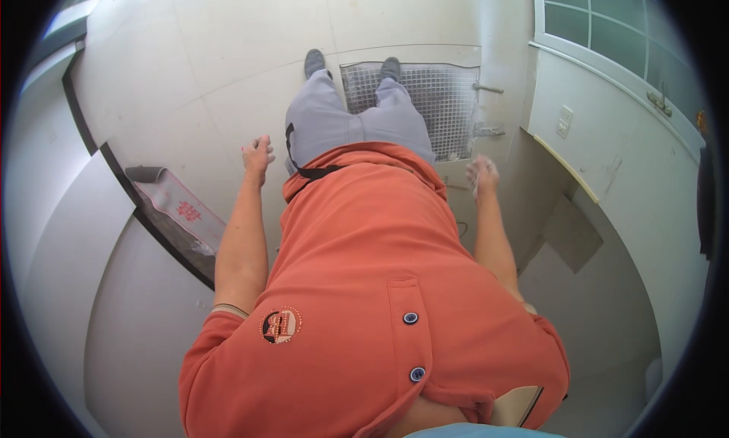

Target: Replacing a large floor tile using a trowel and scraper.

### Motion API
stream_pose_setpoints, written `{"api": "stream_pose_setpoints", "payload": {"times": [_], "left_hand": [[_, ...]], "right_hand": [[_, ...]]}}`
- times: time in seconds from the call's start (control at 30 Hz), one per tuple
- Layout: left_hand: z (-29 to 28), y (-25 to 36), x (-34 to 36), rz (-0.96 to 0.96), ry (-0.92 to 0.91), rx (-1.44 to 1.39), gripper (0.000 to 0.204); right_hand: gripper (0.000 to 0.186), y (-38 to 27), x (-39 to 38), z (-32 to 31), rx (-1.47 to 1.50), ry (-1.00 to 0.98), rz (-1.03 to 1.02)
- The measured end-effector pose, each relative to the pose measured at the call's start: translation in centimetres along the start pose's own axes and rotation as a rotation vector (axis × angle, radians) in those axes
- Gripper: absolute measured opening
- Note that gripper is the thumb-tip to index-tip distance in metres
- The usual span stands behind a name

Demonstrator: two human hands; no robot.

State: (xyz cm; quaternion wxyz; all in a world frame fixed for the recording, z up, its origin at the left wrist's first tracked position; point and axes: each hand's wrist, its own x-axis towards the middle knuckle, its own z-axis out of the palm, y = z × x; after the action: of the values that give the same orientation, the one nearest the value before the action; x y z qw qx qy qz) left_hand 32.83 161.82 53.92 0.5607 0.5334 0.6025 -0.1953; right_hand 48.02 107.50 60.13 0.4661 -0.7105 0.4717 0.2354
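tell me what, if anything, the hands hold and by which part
Nothing that shows: the left hand and the right hand both look empty, loosely curled.

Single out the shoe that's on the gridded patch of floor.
The right shoe: it overlaps the gridded patch, while the left shoe stands on plain floor.

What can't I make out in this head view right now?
Head view:
Palm of the left hand: hidden by its curled fingers.
Right hand: fine detail lost to blur.
Gridded floor patch: partly covered by the grey trousers.
Floor behind the torso: hidden by the orange shirt.
Paned window: cut off by the dark fisheye edge.
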Motion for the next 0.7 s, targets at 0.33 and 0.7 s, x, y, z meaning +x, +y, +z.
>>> {"api": "stream_pose_setpoints", "payload": {"times": [0.33, 0.7], "left_hand": [[-8.9, 10.1, 4.7, 0.105, 0.020, 0.083, 0.040], [-7.6, 6.9, 1.1, 0.165, -0.067, 0.359, 0.039]], "right_hand": [[0.058, 5.0, -11.6, 9.1, 0.078, -0.023, 0.117], [0.057, 12.9, -10.1, 9.6, 0.330, 0.012, 0.135]]}}
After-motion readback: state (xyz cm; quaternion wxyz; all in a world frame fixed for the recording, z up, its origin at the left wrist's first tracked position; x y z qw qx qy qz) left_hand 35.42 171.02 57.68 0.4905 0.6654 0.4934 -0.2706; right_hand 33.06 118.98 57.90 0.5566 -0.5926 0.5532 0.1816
